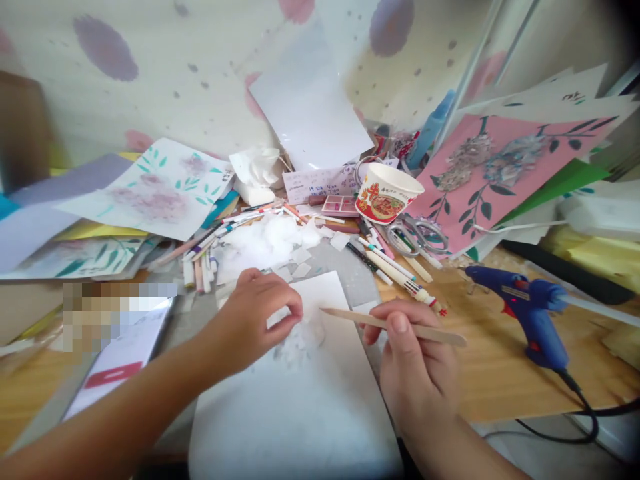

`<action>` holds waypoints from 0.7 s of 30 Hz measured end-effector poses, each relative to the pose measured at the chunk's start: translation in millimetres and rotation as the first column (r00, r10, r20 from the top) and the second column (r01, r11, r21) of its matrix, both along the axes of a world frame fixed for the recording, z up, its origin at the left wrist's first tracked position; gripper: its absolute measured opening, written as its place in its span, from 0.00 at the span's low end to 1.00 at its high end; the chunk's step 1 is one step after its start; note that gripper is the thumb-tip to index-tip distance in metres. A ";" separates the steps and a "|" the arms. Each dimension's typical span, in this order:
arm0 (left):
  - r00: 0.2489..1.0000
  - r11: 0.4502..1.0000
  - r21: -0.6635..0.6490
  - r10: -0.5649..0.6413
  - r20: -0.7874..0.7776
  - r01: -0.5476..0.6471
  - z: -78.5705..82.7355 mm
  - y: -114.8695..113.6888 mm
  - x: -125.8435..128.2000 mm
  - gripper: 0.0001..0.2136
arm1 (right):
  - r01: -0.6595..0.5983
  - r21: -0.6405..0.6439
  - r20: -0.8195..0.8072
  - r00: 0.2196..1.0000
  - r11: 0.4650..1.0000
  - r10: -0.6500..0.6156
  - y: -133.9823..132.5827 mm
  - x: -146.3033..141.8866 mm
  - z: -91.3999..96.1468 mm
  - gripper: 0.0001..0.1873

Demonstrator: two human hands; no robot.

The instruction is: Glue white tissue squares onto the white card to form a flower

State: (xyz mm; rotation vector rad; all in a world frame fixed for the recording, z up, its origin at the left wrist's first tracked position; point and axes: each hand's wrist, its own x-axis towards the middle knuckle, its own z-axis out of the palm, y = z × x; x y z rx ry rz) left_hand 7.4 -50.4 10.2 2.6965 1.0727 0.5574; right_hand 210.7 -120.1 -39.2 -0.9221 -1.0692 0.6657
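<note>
My right hand (pixel 417 367) is closed round a thin wooden stick (pixel 390 325) whose pointed tip aims left over a white sheet (pixel 310 400). My left hand (pixel 255 317) rests on that sheet with its fingers curled and pinched together near a patch of white fluffy material (pixel 300 343); what the fingers hold, if anything, I cannot make out. The stick's tip lies a short way right of my left fingertips.
A blue glue gun (pixel 530 310) stands at right with its black cord (pixel 580 417) trailing off. Behind the sheet lie a cotton pile (pixel 265 243), several pens (pixel 395 267), scissors (pixel 415 233), a paper cup (pixel 385 193), flower paintings (pixel 165 187) and a pink card (pixel 495 173).
</note>
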 end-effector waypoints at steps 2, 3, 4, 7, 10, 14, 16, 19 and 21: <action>1.000 1.000 -0.005 -0.015 0.011 0.015 -6.8 -9.9 -0.8 0.05 | -0.035 -0.026 0.095 0.995 0.999 0.037 0.9 1.3 -0.1 0.10; 1.000 1.000 -0.004 -0.017 0.011 0.017 -9.3 -13.6 -1.0 0.05 | -0.056 -0.040 0.141 0.988 0.998 0.061 1.2 1.9 0.4 0.10; 1.000 1.000 -0.002 -0.019 0.007 0.019 -11.0 -16.7 -1.1 0.06 | -0.081 -0.052 0.183 0.979 0.995 0.089 1.4 2.6 1.0 0.10; 0.999 0.999 0.011 -0.031 -0.022 0.031 -13.1 -23.4 -2.2 0.07 | -0.150 -0.069 0.277 0.947 0.986 0.163 1.9 3.6 3.8 0.11; 0.999 0.999 0.019 -0.048 -0.006 0.048 -14.7 -28.1 -4.7 0.08 | -0.203 -0.087 0.362 0.906 0.975 0.220 2.1 3.4 6.4 0.12; 0.998 0.999 0.004 -0.036 0.044 0.036 -21.3 -31.5 -9.5 0.08 | -0.260 -0.094 0.440 0.855 0.961 0.274 1.8 2.5 9.5 0.13; 0.998 0.999 0.005 -0.037 0.050 0.037 -24.4 -32.2 -11.6 0.08 | -0.280 -0.091 0.478 0.830 0.956 0.288 2.1 2.0 11.3 0.14; 0.999 0.999 0.016 -0.045 0.026 0.045 -26.2 -32.7 -13.5 0.07 | -0.291 -0.068 0.571 0.773 0.954 0.277 3.0 0.8 13.5 0.14; 0.999 0.999 0.039 -0.034 0.037 0.032 -25.9 -33.1 -14.6 0.07 | -0.300 -0.042 0.641 0.724 0.953 0.256 3.4 -0.4 14.5 0.14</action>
